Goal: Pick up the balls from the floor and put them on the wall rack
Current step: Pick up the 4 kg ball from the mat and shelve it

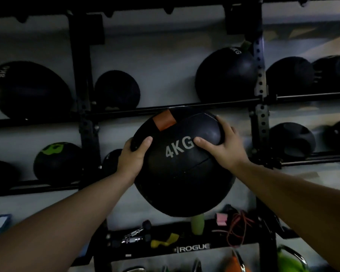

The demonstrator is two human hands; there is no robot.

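We read "4KG" in pale letters on the black ball (182,163) at centre frame. Low down, "ROGUE" stands on the rack's bottom bar (193,248). Upper right, another ball (225,75) shows "KG", its digit unreadable.

Your left hand (133,156) and right hand (222,145) are bare, with no gloves, and your forearms show uncovered right down to the bottom edge of the picture, no sleeve in sight. In this dim, blurry light you seem to wear no watch, ring or band. Your fingernails look short.
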